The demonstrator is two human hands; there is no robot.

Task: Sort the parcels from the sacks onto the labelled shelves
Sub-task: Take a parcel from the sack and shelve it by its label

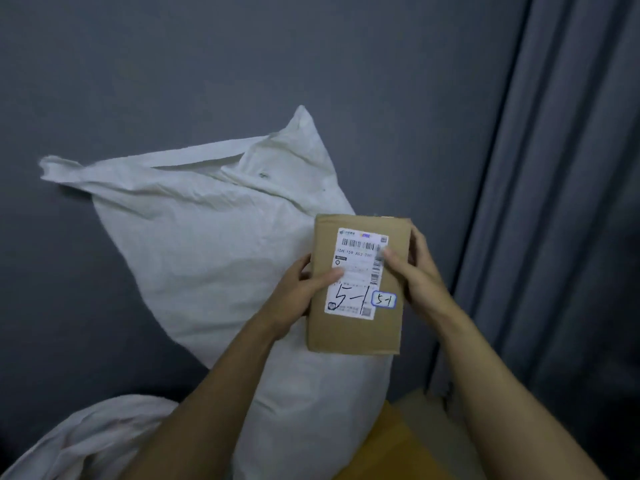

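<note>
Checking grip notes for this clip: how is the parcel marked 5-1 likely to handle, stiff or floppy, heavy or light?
Probably stiff: the parcel keeps flat faces and straight edges while gripped at its sides. Likely light: the left hand and right hand hold it up in a relaxed-looking grip. Boxy, so unlikely to roll.

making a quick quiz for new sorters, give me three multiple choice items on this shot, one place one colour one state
1. The small 5-1 sticker sits: A at the label's lower right; B at its top left; C on a shelf.
2. The parcel is: A white; B brown; C blue.
3. The parcel is: A torn open; B lying on a shelf; C gripped by the left hand and right hand.

1 A: the sticker overlaps the label's lower right edge.
2 B: bare cardboard shows brown.
3 C: the hands clasp its sides, thumbs on top.
</note>
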